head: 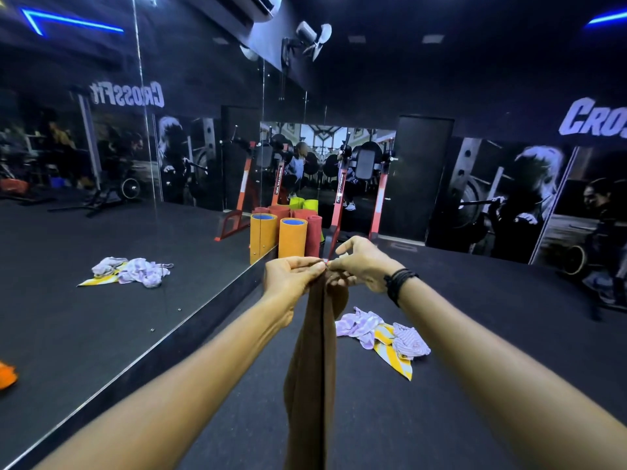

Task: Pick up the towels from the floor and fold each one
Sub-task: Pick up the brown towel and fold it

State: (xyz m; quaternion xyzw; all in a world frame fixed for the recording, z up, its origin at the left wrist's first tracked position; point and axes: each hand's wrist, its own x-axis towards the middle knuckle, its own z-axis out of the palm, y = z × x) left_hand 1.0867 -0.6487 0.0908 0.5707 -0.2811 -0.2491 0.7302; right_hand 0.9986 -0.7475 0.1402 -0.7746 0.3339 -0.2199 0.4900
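A brown towel (310,368) hangs straight down in front of me, doubled lengthwise. My left hand (291,278) grips its top edge with curled fingers. My right hand (359,262) pinches the same top edge right beside the left, thumb and forefinger together, the other fingers spread. On the dark floor to the right of the hanging towel lies a crumpled heap: a lilac striped towel (359,325), a yellow-and-white striped towel (395,354) and another lilac one (412,342).
A mirror wall (101,198) runs along the left and reflects the towel heap. Rolled orange and red mats (293,237) stand upright at the mirror's far end, beside a red squat rack (342,198). Dark rubber floor (475,334) spreads to the right.
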